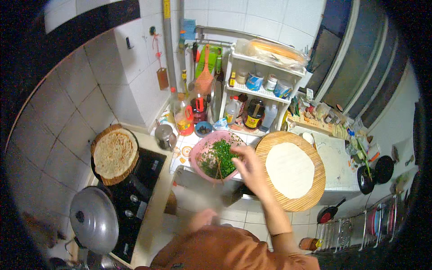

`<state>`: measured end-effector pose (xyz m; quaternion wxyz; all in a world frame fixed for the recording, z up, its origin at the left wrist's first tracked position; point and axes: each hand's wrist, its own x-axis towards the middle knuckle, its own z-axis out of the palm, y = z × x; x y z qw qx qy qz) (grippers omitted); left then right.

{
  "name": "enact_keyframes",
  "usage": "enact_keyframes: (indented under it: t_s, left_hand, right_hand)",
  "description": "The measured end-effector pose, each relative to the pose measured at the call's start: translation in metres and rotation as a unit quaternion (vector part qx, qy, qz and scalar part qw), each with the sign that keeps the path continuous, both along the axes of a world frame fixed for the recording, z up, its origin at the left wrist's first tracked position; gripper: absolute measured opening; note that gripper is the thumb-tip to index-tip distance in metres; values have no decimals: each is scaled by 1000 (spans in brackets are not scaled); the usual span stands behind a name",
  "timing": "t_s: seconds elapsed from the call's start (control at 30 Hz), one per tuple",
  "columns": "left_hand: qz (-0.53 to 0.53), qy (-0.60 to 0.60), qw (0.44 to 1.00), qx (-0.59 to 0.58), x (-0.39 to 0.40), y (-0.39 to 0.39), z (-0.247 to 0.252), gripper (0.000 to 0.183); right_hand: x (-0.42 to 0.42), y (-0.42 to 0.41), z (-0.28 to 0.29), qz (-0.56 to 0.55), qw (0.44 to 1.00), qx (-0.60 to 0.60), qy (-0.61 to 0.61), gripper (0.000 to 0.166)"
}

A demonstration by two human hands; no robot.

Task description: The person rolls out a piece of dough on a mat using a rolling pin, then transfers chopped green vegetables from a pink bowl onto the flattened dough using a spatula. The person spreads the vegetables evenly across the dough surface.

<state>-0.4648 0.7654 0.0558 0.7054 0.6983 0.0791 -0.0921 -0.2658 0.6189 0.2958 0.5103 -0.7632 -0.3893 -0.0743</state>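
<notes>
My right hand reaches over the right rim of a pink plastic basin, its fingers apart and nothing visible in them. Chopped green herbs or leafy greens fill the basin, and a pair of chopsticks leans in them. To the right of that hand lies a round sheet of rolled dough on a round wooden board. My left hand is low in front of my body, blurred, so whether it holds anything is unclear.
At left, a browned flatbread rests on a round woven mat over the black gas stove. A domed metal lid covers the nearer burner. Behind the basin stand bottles, a small blue bowl and a white shelf rack.
</notes>
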Motion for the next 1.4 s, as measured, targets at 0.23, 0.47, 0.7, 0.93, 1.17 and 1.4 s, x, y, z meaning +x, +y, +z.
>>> enact_keyframes:
  t_s: [0.23,0.47,0.7,0.93,1.17,1.4]
  left_hand:
    - [0,-32,999,-43,-14,25,-41,25]
    - [16,-164,978,124,1,41,-52,30]
    - [109,91,990,-18,6,52,-5,36]
    - [131,139,981,-39,14,64,-33,38]
    - [241,54,968,-38,6,61,-35,35]
    - [296,138,943,-59,-6,59,-17,31]
  right_hand:
    - [59,25,-222,-52,903,-375,-205,33]
    - [84,49,-266,109,909,-385,-116,21]
    - [82,63,-252,138,917,-318,-195,14]
    - [119,64,-172,-58,988,-110,-96,16]
    - [139,80,-172,-112,976,-166,-84,27]
    - [133,83,-219,-95,975,-190,-66,25]
